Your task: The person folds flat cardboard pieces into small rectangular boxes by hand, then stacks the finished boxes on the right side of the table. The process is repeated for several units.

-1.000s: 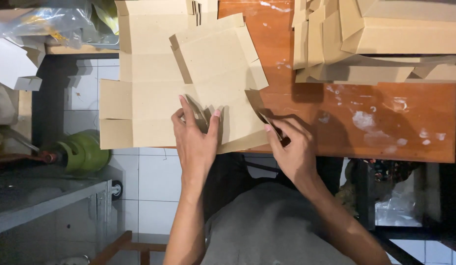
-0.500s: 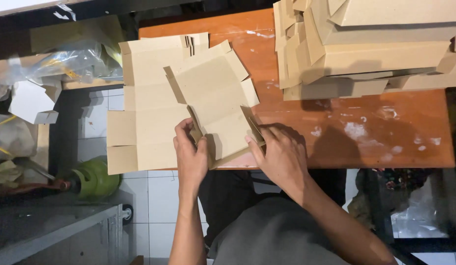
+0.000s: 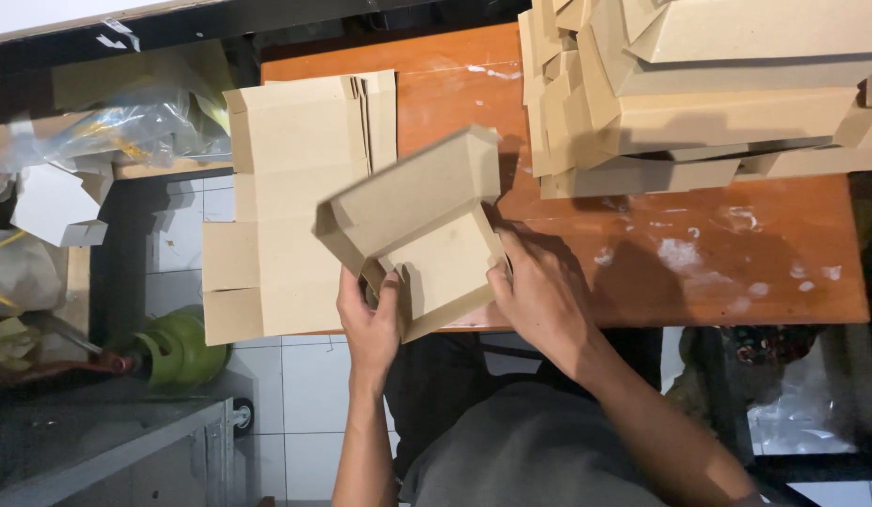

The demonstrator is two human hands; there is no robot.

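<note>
a half-folded cardboard box (image 3: 417, 225) is held above the near edge of an orange table (image 3: 661, 272), its open side tilted toward the viewer and nothing inside it. the left hand (image 3: 368, 324) grips the box's near left corner, thumb and fingers pinching a folded flap. the right hand (image 3: 539, 296) presses on the right side wall, fingers together (fingertips partly hidden). a stack of flat cardboard sheets (image 3: 286, 188) lies just left. a pile of folded boxes (image 3: 699, 84) sits far right.
</note>
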